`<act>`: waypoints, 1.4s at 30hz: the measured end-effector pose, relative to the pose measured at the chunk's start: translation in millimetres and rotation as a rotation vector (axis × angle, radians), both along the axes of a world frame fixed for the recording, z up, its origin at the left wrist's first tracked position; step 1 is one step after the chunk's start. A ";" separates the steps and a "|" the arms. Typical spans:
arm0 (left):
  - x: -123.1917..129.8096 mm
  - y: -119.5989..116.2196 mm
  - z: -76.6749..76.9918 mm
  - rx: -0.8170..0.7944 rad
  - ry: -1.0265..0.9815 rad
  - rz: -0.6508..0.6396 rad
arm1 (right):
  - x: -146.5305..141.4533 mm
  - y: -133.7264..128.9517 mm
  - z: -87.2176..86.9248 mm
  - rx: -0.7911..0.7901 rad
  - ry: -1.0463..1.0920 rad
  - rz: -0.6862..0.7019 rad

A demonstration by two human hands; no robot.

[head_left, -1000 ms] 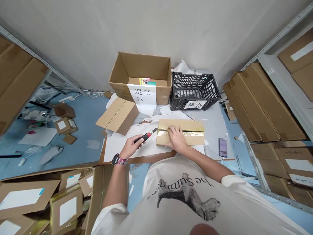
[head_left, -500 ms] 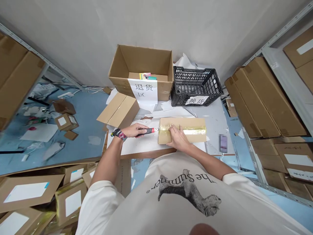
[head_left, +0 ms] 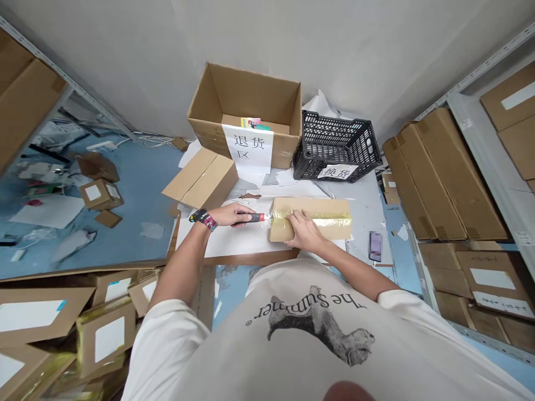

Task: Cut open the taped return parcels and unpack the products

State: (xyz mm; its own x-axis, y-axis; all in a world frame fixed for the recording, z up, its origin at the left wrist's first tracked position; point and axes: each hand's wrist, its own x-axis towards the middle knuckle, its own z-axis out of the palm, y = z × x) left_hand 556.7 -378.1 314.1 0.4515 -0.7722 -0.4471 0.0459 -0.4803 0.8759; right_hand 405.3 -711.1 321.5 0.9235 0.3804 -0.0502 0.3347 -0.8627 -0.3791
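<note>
My left hand point(head_left: 234, 214), with a patterned band at its wrist, is closed around the black and red handle of a utility knife point(head_left: 253, 218). The knife points right, its tip against the left end of a long cardboard box point(head_left: 309, 204) sealed with shiny yellowish tape point(head_left: 334, 218). Whether the blade is in the tape is too small to tell. My right hand point(head_left: 306, 232) grips this box near its left end, fingers bent over the taped top and thumb at the near side. Both hands are above a white-covered table point(head_left: 234, 245).
Behind stand a large open carton point(head_left: 259, 92) with a paper sign and a black plastic crate point(head_left: 336, 142). Left of the knife sits a closed cardboard box point(head_left: 203, 178). A phone point(head_left: 375, 246) lies at the right. Shelved cartons point(head_left: 441, 172) flank the table, and labelled boxes point(head_left: 109, 340) are piled lower left.
The view has shifted slightly. My left hand still has the knife at the box's left end, and my right hand keeps its hold on the box.
</note>
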 end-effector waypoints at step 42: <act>-173.0 11.2 -150.1 0.120 -0.016 1.102 | -25.2 -74.8 16.7 -0.029 -0.145 -0.210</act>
